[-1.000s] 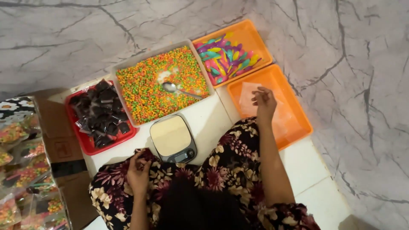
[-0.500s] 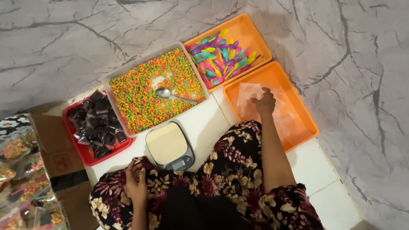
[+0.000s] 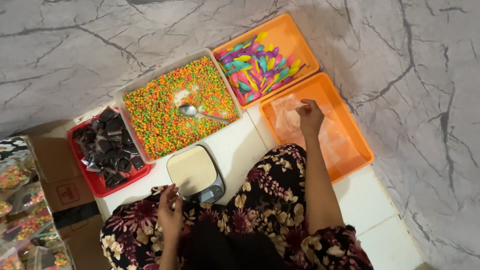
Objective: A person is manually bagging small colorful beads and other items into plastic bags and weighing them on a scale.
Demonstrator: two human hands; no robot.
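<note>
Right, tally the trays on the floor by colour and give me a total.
Orange trays: 2, one of spoons, one under the right hand
Red tray: 1
Clear tray: 1, with the candy
Total: 4

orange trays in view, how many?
2. One orange tray, far right of the row, holds coloured plastic spoons. The other orange tray, nearer the person, holds clear bags, with the right hand in it.

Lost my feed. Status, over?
Right hand in orange tray, fingers on clear bags. Left hand empty by scale. Nothing blocking.
</note>
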